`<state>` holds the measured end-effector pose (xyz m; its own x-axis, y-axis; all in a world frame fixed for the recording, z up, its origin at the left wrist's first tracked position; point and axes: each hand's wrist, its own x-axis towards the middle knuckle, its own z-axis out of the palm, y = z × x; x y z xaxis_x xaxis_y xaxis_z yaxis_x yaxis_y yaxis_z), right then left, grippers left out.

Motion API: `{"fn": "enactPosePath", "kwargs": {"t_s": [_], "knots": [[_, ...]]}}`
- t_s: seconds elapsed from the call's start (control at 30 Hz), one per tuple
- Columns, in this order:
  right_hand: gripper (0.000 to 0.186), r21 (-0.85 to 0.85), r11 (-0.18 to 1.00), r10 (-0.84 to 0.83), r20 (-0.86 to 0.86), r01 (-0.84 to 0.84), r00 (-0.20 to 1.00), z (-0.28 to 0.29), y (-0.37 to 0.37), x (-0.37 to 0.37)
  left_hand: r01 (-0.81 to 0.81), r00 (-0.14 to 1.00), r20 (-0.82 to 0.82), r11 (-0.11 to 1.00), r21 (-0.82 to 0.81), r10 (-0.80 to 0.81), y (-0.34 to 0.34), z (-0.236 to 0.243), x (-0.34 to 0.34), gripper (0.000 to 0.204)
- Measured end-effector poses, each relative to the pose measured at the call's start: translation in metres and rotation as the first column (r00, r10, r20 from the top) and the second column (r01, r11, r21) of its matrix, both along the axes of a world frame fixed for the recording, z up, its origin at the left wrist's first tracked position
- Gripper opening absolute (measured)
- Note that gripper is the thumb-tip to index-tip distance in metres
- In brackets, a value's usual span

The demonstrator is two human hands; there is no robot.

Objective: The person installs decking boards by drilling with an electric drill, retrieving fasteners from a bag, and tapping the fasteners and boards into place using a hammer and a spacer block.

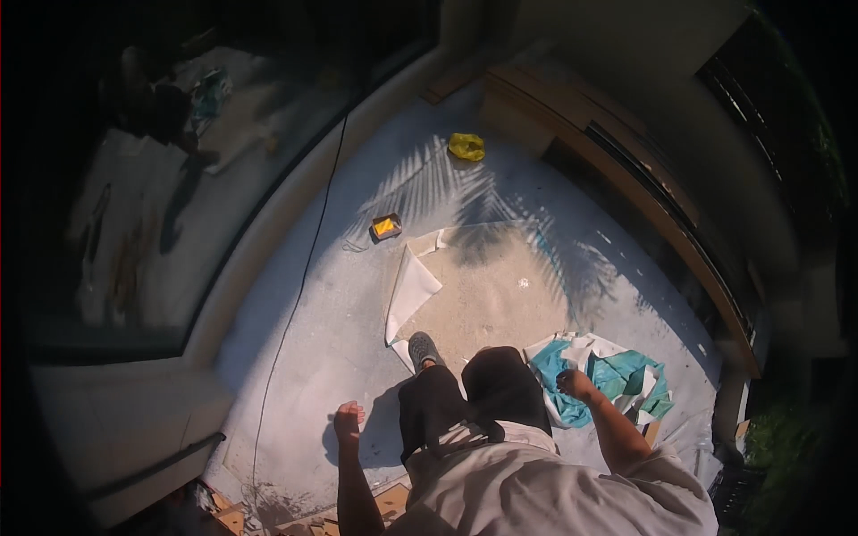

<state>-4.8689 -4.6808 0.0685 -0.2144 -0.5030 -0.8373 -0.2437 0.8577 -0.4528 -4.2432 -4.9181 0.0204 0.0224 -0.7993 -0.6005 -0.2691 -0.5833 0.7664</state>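
My left hand (349,418) hangs over the pale floor to the left of my legs, its fingers loosely curled and nothing seen in them. On the other side, my right hand (575,384) appears in front of a crumpled teal and white sheet (630,371) heaped on the floor. The fingers of that hand are curled; whether they hold anything is hidden. Ahead of my feet lies a beige sheet (496,277) on the floor, its white-backed left edge (413,295) folded over. My grey shoe (423,348) is at its near edge.
A dark cord (308,259) runs along the floor at left, beside a large glass pane (152,223). Farther ahead are a small box with yellow in it (385,227) and a yellow bag (466,146). Long brown boards (626,192) line the right wall. Broken brown pieces (391,500) lie behind me.
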Motion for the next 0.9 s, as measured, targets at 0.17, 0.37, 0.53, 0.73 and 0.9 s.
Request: {"fn": "enactPosePath", "kwargs": {"t_s": [0.17,0.37,0.53,0.73,0.9], "knots": [[0.029,-0.156,0.876,-0.435,0.149,0.456,0.888,-0.002,-0.107,-0.019,0.017,0.996,0.089,0.995,-0.102,-0.008,-0.189,0.08,-0.036,0.033],[0.026,0.015,0.998,-0.067,0.115,0.066,0.991,-0.11,-0.193,-0.106,-0.046,0.989,-0.137,0.997,0.055,0.053,-0.244,0.067,-0.099,0.027],[0.033,0.082,0.965,0.236,0.149,-0.249,0.96,-0.285,-0.371,-0.227,-0.218,0.971,0.219,0.711,0.669,0.092,-0.165,0.001,-0.139,0.027],[0.049,-0.48,0.848,-0.149,0.191,0.225,0.97,-0.49,-0.677,-0.365,0.017,0.964,0.164,0.668,0.744,-0.208,-0.272,-0.109,-0.431,0.026],[0.036,-0.259,0.898,0.122,-0.631,-0.356,0.766,-0.579,-0.918,-0.397,-0.034,0.97,0.192,0.695,0.718,-0.151,-0.339,-0.169,-0.554,0.025]]}}
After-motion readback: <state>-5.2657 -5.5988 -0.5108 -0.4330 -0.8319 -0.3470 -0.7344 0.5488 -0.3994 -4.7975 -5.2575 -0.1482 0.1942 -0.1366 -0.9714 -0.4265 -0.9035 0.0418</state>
